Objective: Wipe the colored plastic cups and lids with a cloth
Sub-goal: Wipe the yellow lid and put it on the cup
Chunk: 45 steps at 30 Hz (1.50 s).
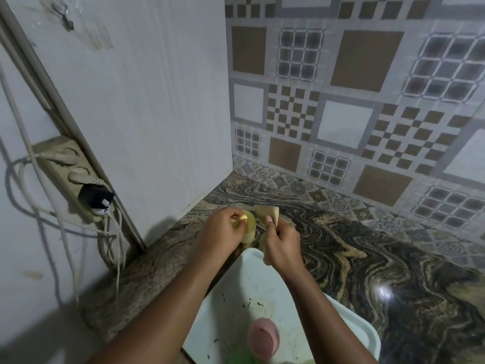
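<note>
My left hand (pixel 221 229) holds a pale yellow plastic cup (pixel 249 228) by its rim, above the far end of a white tray (pixel 349 319). Just to the right of the cup, my right hand (pixel 282 241) grips a beige cloth (pixel 266 213); one end sticks up beside the cup and the other hangs down below the hand. A pink cup (pixel 263 338) stands on the tray near the bottom edge of the view. Below it shows the edge of a green plastic item (pixel 240 359), mostly cut off.
The tray rests on a dark marbled counter (pixel 393 271) in a corner with patterned tiles behind. A white panel (pixel 147 114) forms the left wall. A power strip (pixel 70 177) with a black plug and loose cables hangs at the far left.
</note>
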Tool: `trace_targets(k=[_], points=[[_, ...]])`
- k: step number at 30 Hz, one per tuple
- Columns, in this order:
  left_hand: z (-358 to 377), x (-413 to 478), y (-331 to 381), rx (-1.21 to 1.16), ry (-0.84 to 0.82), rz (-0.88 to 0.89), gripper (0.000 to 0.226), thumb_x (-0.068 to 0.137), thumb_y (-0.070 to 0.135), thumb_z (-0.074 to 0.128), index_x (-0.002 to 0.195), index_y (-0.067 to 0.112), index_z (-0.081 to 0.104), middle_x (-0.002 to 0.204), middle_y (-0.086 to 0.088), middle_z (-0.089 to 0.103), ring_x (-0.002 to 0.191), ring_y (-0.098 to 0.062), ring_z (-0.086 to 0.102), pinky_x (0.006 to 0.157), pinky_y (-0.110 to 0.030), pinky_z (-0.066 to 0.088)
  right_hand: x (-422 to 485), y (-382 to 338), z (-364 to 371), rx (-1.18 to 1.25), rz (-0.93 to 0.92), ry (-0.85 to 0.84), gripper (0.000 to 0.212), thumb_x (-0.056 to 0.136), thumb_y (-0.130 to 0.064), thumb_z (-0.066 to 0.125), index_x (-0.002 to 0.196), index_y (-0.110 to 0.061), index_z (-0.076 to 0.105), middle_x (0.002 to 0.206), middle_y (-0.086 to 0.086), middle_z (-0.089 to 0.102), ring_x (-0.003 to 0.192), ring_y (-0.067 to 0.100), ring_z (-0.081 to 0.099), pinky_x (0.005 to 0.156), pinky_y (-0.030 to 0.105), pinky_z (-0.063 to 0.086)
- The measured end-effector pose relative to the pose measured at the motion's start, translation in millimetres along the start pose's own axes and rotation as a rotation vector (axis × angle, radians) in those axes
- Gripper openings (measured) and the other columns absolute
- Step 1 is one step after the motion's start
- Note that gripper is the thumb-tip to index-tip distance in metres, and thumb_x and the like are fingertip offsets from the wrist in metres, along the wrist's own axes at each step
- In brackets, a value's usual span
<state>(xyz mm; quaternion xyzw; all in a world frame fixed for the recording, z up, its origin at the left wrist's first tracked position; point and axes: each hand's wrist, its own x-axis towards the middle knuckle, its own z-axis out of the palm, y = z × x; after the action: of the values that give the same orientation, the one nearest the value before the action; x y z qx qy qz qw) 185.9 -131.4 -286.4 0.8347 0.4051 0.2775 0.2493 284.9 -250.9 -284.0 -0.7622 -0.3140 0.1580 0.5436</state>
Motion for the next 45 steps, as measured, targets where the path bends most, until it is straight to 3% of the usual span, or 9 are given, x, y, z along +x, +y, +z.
trace_targets(k=[4,10,18,23,28,33,39,43,45], points=[[28.2,33.4,-12.7,0.095,-0.034,-0.016,0.018,0.087,0.031,0.069,0.103,0.026,0.073,0.104,0.006,0.071,0.094,-0.017,0.067,0.079,-0.033,0.055,32.1,16.5,17.0,-0.005,0.039,-0.006,0.040,0.107,-0.026,0.047,0.077,-0.001,0.056,0.058,0.008,0.051,0.051,0.018,0.045,0.048,0.028,0.030],[54.7,52.8,-21.1,0.232,-0.121,-0.017,0.020,0.088,0.030,0.067,0.106,0.024,0.074,0.107,0.000,0.073,0.096,-0.022,0.069,0.078,-0.033,0.055,52.2,38.2,23.3,-0.040,0.087,0.001,0.039,0.107,-0.029,0.046,0.088,0.000,0.063,0.069,0.020,0.063,0.064,0.036,0.061,0.054,0.037,0.039],[68.4,61.0,-27.3,0.337,-0.227,-0.044,0.026,0.090,0.029,0.063,0.114,0.025,0.073,0.110,-0.001,0.075,0.100,-0.025,0.071,0.085,-0.039,0.058,55.3,51.4,25.6,-0.024,0.105,0.038,0.039,0.106,-0.032,0.048,0.079,-0.006,0.061,0.066,0.016,0.063,0.063,0.033,0.062,0.056,0.045,0.048],[68.0,62.5,-23.7,0.356,-0.250,-0.013,0.025,0.089,0.026,0.058,0.110,0.031,0.072,0.102,0.000,0.075,0.094,-0.027,0.071,0.077,-0.041,0.059,54.3,50.8,23.3,-0.041,0.100,0.031,0.035,0.106,-0.029,0.050,0.072,-0.021,0.052,0.057,0.002,0.055,0.053,0.020,0.052,0.053,0.035,0.037],[70.7,59.0,-20.6,0.478,-0.310,0.050,0.036,0.089,0.015,0.060,0.121,0.027,0.068,0.123,-0.002,0.063,0.105,-0.028,0.068,0.082,-0.041,0.055,48.7,54.4,23.3,-0.024,0.110,0.021,0.041,0.106,-0.029,0.050,0.066,-0.022,0.048,0.055,-0.002,0.050,0.050,0.015,0.047,0.051,0.032,0.031],[68.7,62.1,-16.9,0.537,-0.334,0.057,0.043,0.092,0.021,0.058,0.134,0.030,0.059,0.129,-0.003,0.061,0.112,-0.030,0.064,0.084,-0.042,0.053,45.6,52.5,20.1,-0.008,0.104,0.013,0.041,0.107,-0.028,0.049,0.066,-0.024,0.047,0.055,0.000,0.049,0.050,0.018,0.046,0.052,0.032,0.032],[53.8,59.7,-11.0,0.498,-0.301,0.101,0.047,0.096,0.030,0.057,0.143,0.035,0.052,0.137,-0.003,0.056,0.116,-0.030,0.063,0.086,-0.042,0.055,44.7,47.9,14.7,0.008,0.101,0.024,0.036,0.106,-0.031,0.048,0.082,-0.009,0.062,0.062,0.011,0.062,0.059,0.031,0.061,0.056,0.044,0.046],[26.2,47.7,7.9,0.310,-0.185,0.178,0.040,0.097,0.029,0.057,0.136,0.028,0.061,0.135,0.001,0.061,0.115,-0.025,0.064,0.088,-0.042,0.056,32.1,33.4,-1.6,0.039,0.089,0.029,0.041,0.106,-0.031,0.048,0.068,-0.016,0.051,0.057,0.008,0.053,0.053,0.026,0.053,0.053,0.037,0.041],[10.9,30.3,18.7,0.204,-0.148,0.224,0.035,0.097,0.027,0.059,0.131,0.024,0.066,0.130,0.000,0.065,0.111,-0.024,0.065,0.088,-0.042,0.056,16.4,31.2,-10.6,0.077,0.081,0.022,0.047,0.104,-0.040,0.048,0.068,-0.008,0.049,0.058,0.016,0.052,0.053,0.036,0.054,0.051,0.046,0.047]])
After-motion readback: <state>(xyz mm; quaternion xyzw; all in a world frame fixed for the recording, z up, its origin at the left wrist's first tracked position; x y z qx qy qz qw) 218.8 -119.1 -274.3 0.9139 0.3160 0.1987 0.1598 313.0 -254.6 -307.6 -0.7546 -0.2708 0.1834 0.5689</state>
